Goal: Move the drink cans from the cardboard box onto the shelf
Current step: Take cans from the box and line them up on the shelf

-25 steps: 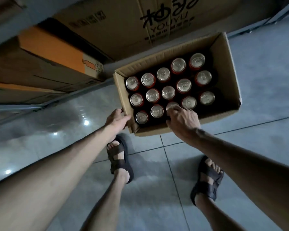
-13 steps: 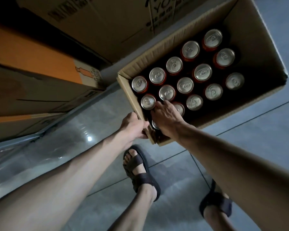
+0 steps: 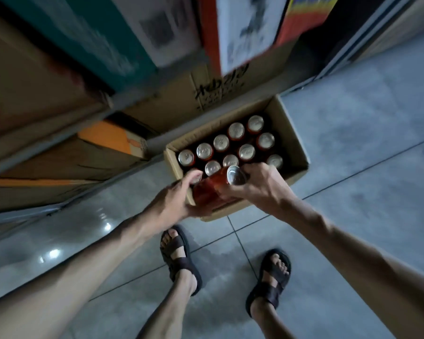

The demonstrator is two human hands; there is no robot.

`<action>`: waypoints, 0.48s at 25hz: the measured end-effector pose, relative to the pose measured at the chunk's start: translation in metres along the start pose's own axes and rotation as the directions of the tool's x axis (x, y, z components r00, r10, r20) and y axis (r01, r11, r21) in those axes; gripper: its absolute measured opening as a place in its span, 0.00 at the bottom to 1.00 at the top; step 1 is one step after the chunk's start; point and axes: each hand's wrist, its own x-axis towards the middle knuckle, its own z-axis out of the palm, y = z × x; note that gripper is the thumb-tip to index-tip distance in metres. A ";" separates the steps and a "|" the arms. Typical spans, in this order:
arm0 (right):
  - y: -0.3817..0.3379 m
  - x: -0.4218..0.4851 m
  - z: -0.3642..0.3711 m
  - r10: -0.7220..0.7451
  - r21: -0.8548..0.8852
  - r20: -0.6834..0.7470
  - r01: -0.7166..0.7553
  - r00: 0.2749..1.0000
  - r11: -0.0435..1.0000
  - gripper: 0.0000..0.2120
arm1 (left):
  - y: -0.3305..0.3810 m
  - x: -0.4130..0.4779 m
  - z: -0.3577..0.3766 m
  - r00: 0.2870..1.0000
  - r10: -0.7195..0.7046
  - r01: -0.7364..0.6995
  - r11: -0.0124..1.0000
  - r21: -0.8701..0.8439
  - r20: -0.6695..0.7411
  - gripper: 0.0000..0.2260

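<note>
Lying tilted on its side between both hands, a red-orange aluminium drink can with a silver top (image 3: 214,185) hangs just above the near edge of the open brown cardboard box (image 3: 295,145). The right hand (image 3: 260,185) is wrapped around the can's upper end, fingers closed on it beside the silver lid; the left hand (image 3: 174,204) cups the lower end from beneath, its thumb up against the can's side. Inside the box, more cans of the same kind (image 3: 221,143) stand upright in rows, round silver tops showing. The box sits on grey floor tiles (image 3: 353,216) just beside stacked cartons (image 3: 171,104) on low shelving.
</note>
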 end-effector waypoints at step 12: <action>-0.339 -0.270 -0.204 -0.211 0.362 -0.006 0.199 0.977 0.911 0.17 | 0.326 -0.295 -0.216 0.980 0.176 -0.142 0.945 -0.294 0.092 0.24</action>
